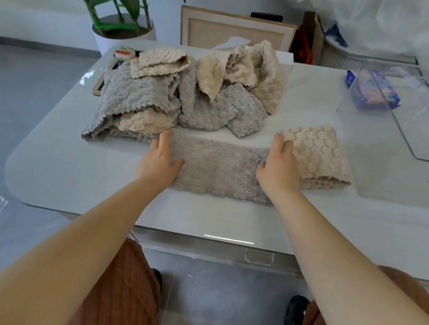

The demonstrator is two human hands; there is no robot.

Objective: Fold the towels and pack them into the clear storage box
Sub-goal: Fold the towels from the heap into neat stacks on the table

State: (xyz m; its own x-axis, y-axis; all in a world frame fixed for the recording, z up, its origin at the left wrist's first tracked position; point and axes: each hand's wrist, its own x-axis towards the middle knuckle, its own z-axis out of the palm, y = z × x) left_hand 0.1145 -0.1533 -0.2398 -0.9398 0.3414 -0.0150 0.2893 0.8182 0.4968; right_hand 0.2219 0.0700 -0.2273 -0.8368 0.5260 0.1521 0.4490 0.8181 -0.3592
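Note:
A grey-beige towel (218, 167) lies flat as a folded strip on the white table (199, 213) in front of me. My left hand (160, 158) presses flat on its left end with straight fingers. My right hand (277, 164) rests flat on its right end, fingertips touching a folded beige towel (318, 153) beside it. Behind the strip is a heap of unfolded grey and beige towels (187, 93). The clear storage box (424, 122) stands at the right of the table, its walls hard to make out.
A blue packet (371, 88) shows through the clear box. A potted plant (114, 6) stands at the table's back left corner, a framed board (234, 32) behind the heap. A dark tray edge (101, 82) pokes out under the heap. The table's front edge is near my legs.

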